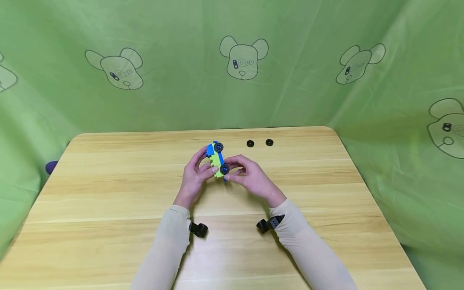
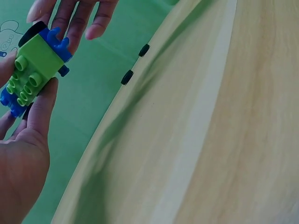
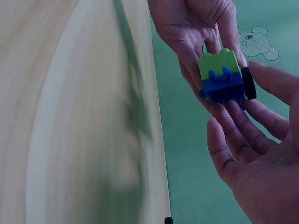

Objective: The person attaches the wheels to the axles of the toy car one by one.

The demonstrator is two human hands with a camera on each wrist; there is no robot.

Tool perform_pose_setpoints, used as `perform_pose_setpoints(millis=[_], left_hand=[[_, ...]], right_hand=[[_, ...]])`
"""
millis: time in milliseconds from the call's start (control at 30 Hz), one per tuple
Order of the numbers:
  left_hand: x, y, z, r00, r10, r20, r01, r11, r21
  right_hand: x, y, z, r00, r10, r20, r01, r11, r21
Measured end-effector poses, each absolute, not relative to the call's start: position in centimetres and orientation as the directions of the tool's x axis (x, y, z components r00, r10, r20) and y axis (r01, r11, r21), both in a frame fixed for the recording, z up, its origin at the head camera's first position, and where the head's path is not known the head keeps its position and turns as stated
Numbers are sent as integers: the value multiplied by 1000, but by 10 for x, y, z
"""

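Both hands hold a toy car (image 1: 216, 160) above the table, built of lime-green studded bricks on a blue base. Its wheeled side faces up in the head view, showing two wheels with black tyres and blue hubs. My left hand (image 1: 193, 177) grips the green body, thumb on one side and fingers around the other. At the nearer wheel (image 1: 224, 169), my right hand (image 1: 250, 176) has its thumb and fingers about the tyre. The right wrist view shows that thumb at the tyre (image 3: 248, 83) and fingertips under the blue end with its hook-like coupling (image 3: 219, 76).
Two loose black tyres, one on the left (image 1: 250, 143) and one on the right (image 1: 269, 142), lie near the far edge of the wooden table (image 1: 108, 193). Green cloth (image 1: 181, 100) with mouse-head outlines hangs behind and at both sides. A purple object (image 1: 51, 167) shows beyond the left edge.
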State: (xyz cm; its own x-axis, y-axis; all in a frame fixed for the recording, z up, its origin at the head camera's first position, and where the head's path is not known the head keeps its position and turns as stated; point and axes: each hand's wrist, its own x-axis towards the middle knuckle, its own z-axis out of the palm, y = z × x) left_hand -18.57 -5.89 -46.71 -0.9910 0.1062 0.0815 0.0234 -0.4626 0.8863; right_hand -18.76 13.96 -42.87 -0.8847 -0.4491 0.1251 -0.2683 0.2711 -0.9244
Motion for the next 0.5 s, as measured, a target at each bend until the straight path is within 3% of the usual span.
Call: perform_pose_setpoints(millis=[500], left_hand=[[-185,-55,-467,-994,82,68,23,-459,888]], right_hand=[[-188,137,-435,-889,-422,180,-298,234,-926]])
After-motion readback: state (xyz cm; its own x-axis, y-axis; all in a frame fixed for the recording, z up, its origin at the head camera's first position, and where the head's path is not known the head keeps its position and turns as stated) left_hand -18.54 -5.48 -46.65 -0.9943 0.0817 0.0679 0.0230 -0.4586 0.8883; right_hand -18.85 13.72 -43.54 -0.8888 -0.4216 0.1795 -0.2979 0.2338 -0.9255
